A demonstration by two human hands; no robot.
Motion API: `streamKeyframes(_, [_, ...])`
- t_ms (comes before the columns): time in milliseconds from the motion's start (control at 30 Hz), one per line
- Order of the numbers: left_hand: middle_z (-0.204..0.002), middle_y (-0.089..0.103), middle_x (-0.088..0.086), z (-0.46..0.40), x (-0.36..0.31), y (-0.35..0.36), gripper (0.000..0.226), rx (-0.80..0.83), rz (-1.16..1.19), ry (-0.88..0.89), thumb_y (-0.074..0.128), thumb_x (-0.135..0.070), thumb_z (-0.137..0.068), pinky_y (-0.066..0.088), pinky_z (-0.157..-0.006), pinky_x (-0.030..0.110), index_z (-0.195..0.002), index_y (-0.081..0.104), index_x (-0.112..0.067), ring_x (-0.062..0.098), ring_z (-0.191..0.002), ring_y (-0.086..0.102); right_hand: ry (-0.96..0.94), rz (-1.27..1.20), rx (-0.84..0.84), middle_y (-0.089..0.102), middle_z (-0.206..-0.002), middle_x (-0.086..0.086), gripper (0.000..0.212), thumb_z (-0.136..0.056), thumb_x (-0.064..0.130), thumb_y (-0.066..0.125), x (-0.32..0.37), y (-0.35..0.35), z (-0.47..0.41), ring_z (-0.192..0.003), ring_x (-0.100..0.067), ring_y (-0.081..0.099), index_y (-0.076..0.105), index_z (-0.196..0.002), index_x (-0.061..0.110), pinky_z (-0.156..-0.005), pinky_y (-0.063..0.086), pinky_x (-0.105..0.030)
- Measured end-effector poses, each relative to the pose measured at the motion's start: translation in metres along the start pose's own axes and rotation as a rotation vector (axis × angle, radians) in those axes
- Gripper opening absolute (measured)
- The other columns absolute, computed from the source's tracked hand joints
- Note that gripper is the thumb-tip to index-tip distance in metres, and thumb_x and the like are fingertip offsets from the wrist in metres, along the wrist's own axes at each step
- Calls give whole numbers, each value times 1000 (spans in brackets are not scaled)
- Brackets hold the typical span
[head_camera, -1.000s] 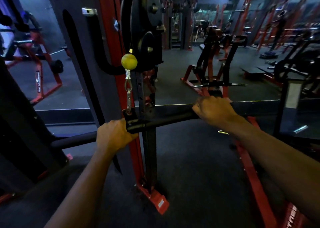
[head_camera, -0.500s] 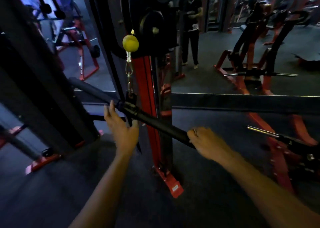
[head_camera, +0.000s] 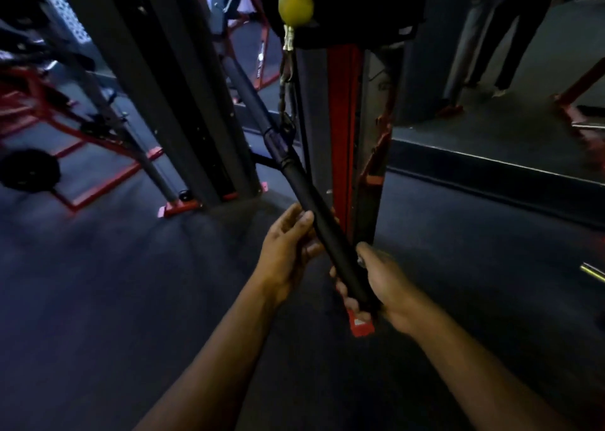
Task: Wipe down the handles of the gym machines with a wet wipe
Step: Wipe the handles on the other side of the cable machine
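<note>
A long black cable bar point(head_camera: 307, 195) hangs by a clip and chain under a yellow ball stopper point(head_camera: 295, 3) and now tilts steeply, its near end low. My right hand point(head_camera: 379, 283) grips the bar's near end with fingers curled round it. My left hand point(head_camera: 288, 250) sits just above, thumb and fingers round the bar's grip from the left. No wet wipe shows in either hand.
The cable machine's red upright point(head_camera: 343, 109) and black posts point(head_camera: 157, 87) stand right behind the bar. A weight plate point(head_camera: 29, 168) lies on the floor at left. A mirror at right reflects a person's legs point(head_camera: 510, 37). Dark rubber floor lies all around.
The bar swung from level to steeply tilted, its right end pulled down toward me. My left hand left the bar's middle and slid down next to the right hand. The view dropped lower.
</note>
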State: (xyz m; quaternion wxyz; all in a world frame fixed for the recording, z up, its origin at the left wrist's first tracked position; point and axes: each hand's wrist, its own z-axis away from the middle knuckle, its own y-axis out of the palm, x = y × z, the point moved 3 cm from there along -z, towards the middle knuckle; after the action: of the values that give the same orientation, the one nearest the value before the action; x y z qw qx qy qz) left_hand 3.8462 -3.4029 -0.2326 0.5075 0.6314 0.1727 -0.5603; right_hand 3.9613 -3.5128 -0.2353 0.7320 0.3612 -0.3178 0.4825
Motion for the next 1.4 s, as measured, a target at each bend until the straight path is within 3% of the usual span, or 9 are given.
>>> streamKeyframes(167, [-104,71,4,11,2,5,30,-110,-91,85,64,-14,-100,60,-79,33,-128,62,-4,20,-103,71,-218,242,-123,67,-75,-15,43,-106,46,33,-14,-1,8,-59,-25,67,62,-97,17,-57,55,-39])
streamKeyframes(300, [-103,73,6,21,7,19,26,-208,-174,133,68,-22,-98,60,-76,31,-121,68,-10,21,-94,72,-470,524,-125,64,-84,-6,32,-101,54,27,-26,3,23,-74,-7,68,55,-110,42,-59,57,-23])
streamKeyframes(400, [-93,75,4,25,13,33,24,-240,-110,78,61,-28,-103,61,-77,38,-120,65,-12,23,-86,73,-581,736,-135,61,-81,0,50,-98,58,21,-37,8,33,-71,-7,64,39,-139,37,-62,55,-23])
streamKeyframes(567, [-92,64,8,29,20,49,27,-267,-103,60,51,-38,-107,52,-56,33,-119,60,-15,17,-65,61,-665,901,-159,62,-85,7,60,-96,60,13,-43,-3,42,-75,-1,63,41,-140,32,-63,50,-18])
streamKeyframes(767, [-93,68,6,41,25,46,51,-268,-56,60,45,-51,-106,56,-59,31,-129,59,-9,18,-70,63,-724,619,-249,57,-82,4,30,-102,52,16,-44,-32,43,-80,-9,63,41,-109,36,-63,59,-38])
streamKeyframes(933, [-91,72,5,51,27,44,43,-306,-26,54,45,-47,-107,56,-60,30,-118,65,-12,16,-70,65,-827,551,-230,55,-77,14,5,-96,32,35,-31,-35,41,-63,-7,56,38,-96,28,-52,48,-23])
streamKeyframes(1133, [-85,68,8,59,32,45,55,-307,26,-1,49,-51,-105,55,-63,32,-124,66,-2,18,-70,64,-885,655,-108,54,-86,7,3,-103,32,42,-36,-14,47,-74,-6,62,40,-104,33,-62,57,-27])
streamKeyframes(1233, [-88,69,8,60,31,43,54,-302,76,1,51,-51,-104,54,-66,35,-124,66,-3,19,-72,64,-1003,743,-96,59,-98,13,17,-102,44,42,-41,-12,53,-91,2,64,44,-113,31,-76,55,-17])
streamKeyframes(1400, [-92,70,8,64,28,40,57,-308,38,13,48,-52,-104,56,-62,31,-128,64,-2,17,-72,65,-1161,881,-116,64,-109,10,33,-102,55,40,-60,-12,66,-98,3,63,53,-116,28,-77,57,-18])
